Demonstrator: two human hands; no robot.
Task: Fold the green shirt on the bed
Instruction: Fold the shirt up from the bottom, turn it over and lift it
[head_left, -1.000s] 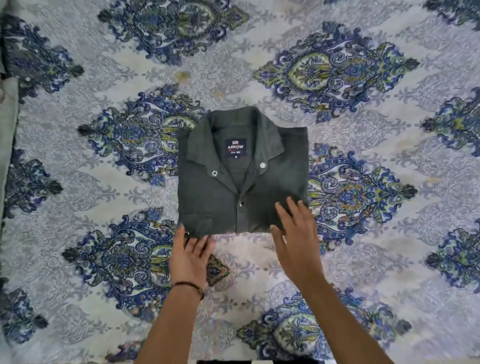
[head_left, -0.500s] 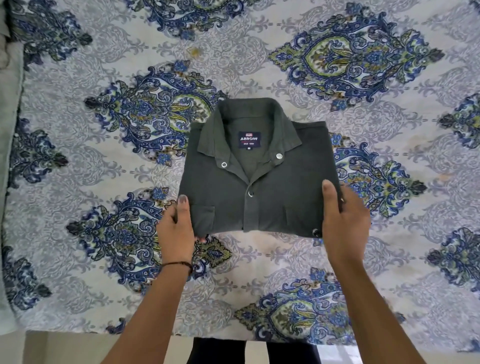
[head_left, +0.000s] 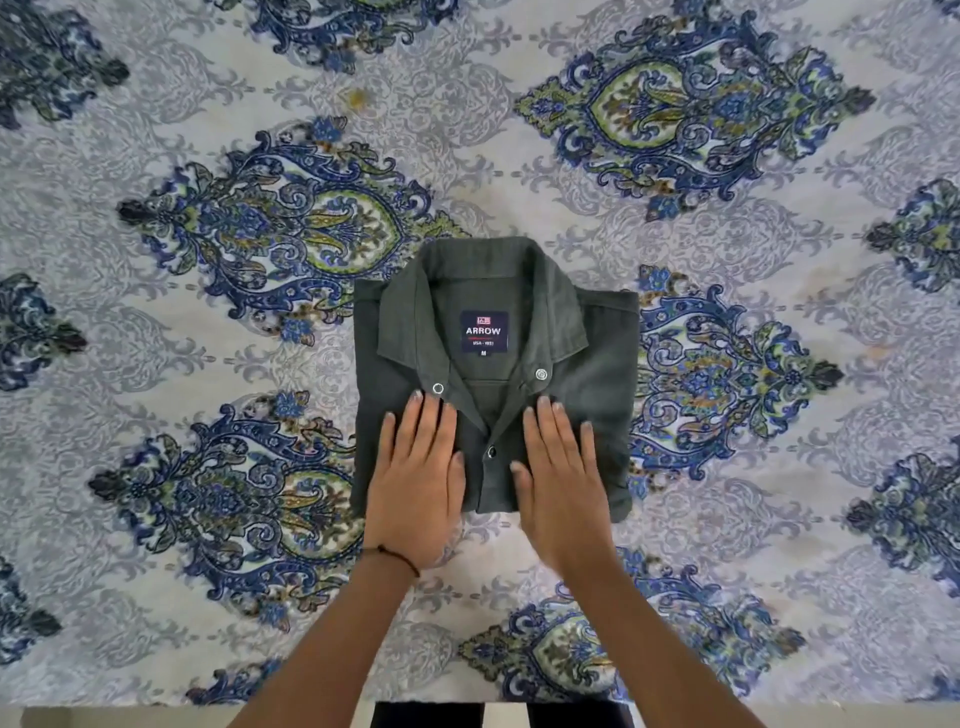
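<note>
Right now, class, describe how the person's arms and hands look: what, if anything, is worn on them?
Both forearms are bare, with no sleeves in view. The left hand has a thin dark cord bracelet at its wrist. The right hand has a bare wrist. No rings or watch show.

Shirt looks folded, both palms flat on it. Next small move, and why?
Probably sweep both palms outward to press it flat, then lift off. The shirt is already a compact rectangle, collar up; the left hand and right hand lie flat either side of the button strip, so only smoothing seems left.
</note>
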